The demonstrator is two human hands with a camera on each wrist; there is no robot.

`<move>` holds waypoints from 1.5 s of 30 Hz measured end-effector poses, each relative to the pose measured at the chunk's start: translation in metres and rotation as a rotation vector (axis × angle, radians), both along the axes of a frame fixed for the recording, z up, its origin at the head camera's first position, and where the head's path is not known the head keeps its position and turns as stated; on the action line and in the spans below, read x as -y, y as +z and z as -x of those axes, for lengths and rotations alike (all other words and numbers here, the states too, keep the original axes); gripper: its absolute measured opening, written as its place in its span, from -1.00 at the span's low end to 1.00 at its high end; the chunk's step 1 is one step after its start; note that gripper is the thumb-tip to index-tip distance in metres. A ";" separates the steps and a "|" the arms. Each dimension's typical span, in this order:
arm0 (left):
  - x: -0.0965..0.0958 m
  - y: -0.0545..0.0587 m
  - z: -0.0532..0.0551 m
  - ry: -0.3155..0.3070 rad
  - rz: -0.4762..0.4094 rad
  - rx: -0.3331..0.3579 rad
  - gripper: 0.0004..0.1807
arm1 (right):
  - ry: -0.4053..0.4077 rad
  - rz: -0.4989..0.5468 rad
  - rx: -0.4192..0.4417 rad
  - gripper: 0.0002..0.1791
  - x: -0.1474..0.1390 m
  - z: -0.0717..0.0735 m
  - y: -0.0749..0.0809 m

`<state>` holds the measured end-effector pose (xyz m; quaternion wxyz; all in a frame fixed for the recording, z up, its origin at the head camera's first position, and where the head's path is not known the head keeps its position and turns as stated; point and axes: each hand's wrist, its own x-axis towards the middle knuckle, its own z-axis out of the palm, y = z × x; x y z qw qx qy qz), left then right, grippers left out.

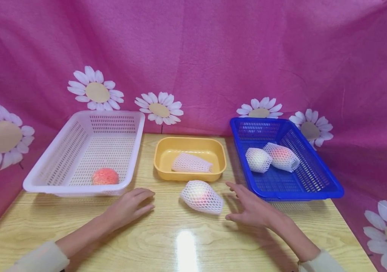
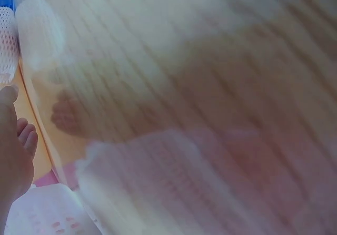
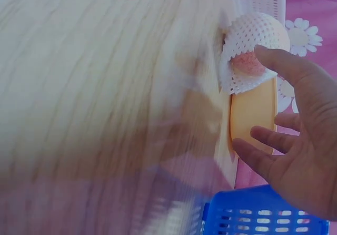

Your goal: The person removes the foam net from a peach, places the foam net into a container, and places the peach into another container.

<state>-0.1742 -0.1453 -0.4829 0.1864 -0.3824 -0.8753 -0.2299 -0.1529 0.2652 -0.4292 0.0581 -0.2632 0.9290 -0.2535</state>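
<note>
A peach in a white foam net sleeve point(image 1: 202, 197) lies on the wooden table in front of the yellow tray point(image 1: 159, 172). Just right of it is my right hand point(image 1: 253, 207), fingers spread and holding nothing; the right wrist view shows its thumb overlapping the netted peach point(image 3: 255, 50), and contact cannot be told. My left hand point(image 1: 129, 207) is held over the table left of the peach, apart from it, with fingers extended and nothing held. An empty foam net point(image 1: 191, 163) lies in the yellow tray. One bare peach point(image 1: 106, 176) sits in the white basket point(image 1: 78, 189).
The blue basket point(image 1: 299, 195) at the right holds two netted fruits, one whitish point(image 1: 259, 160) and one reddish point(image 1: 283, 156). A pink cloth with daisies point(image 1: 200, 56) hangs behind the table and along its sides. Light glares on the front of the wooden table point(image 1: 152, 245).
</note>
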 end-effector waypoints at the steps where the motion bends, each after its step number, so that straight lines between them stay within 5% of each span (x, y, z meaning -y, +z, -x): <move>1: 0.001 0.000 0.000 0.001 0.002 0.003 -0.61 | -0.001 -0.001 -0.006 0.05 -0.001 -0.001 0.000; 8: 0.007 0.002 -0.005 0.021 0.017 0.037 -0.63 | -0.069 -0.053 0.010 0.04 -0.007 -0.009 -0.001; 23: 0.008 -0.001 -0.007 0.044 0.018 0.031 -0.59 | -0.022 -0.029 -0.045 0.04 -0.005 -0.006 -0.001; 36: -0.007 0.006 0.000 -0.002 -0.018 -0.028 -0.58 | 0.025 -0.039 -0.119 0.05 0.011 0.001 0.004; 45: -0.030 0.015 0.003 -0.030 -0.036 0.010 -0.56 | 0.040 -0.063 -0.102 0.07 0.026 0.008 0.009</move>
